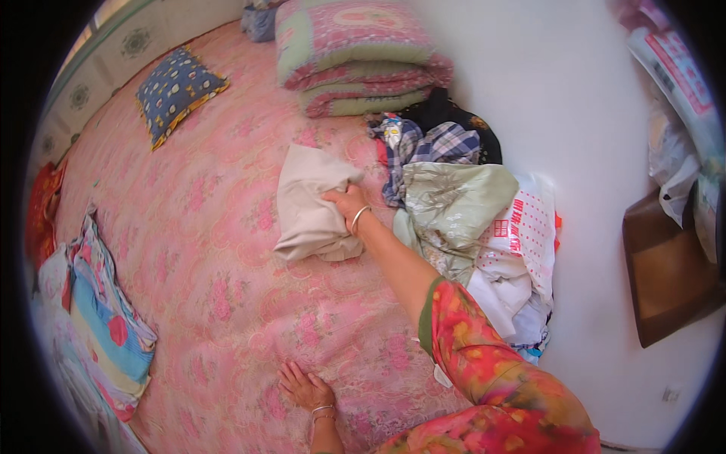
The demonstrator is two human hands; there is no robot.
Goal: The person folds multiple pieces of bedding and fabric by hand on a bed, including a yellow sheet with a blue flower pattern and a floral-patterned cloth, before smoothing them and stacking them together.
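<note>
My right hand point(347, 205) grips the right side of a folded beige cloth point(309, 210), thumb on top, and the fingertips are hidden by the fabric. The cloth rests on, or just over, a pink floral bed cover point(221, 352); I cannot tell which. Lower down, my left hand point(306, 388) lies flat on the cover with its fingers spread, holding nothing. Close to my right forearm is a heap with a pale green satiny cloth point(454, 198), a plaid garment point(448, 142) and a white plastic bag point(527, 232) bearing red print.
A folded pink and green quilt point(363, 51) sits at the back, beside a blue cushion point(180, 93) with yellow trim. Colourful striped fabric point(108, 318) lies along the left edge. A brown box-like object point(669, 272) and plastic packages point(669, 79) are at the right by the white wall point(578, 113).
</note>
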